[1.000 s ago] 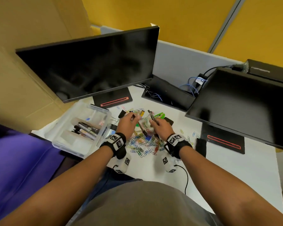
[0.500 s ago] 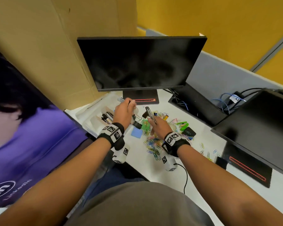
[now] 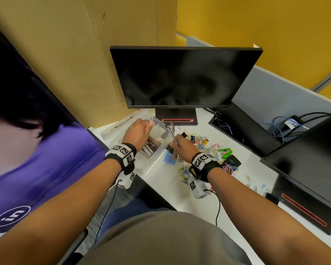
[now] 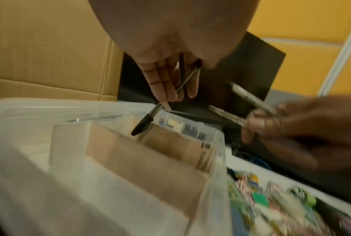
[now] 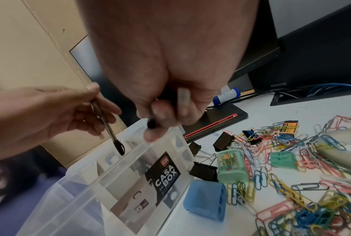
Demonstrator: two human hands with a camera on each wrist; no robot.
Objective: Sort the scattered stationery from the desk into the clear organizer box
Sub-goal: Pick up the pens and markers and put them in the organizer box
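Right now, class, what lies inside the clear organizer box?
Inside the clear organizer box, several pens lie in one compartment. The left hand hangs over it with another pen, covering part of the inside.

a: what is around the surface (image 3: 237,169)?
b: it is white. a dark monitor (image 3: 183,77) stands at the back on a black foot with a red line. a second monitor (image 3: 313,159) is at the right side.
a: and behind?
b: a yellow wall (image 3: 266,25), a grey partition (image 3: 285,92), and brown cardboard (image 3: 75,54) at the left. blue and black cables (image 3: 275,125) lie near the partition. a purple poster (image 3: 36,169) is at the far left.
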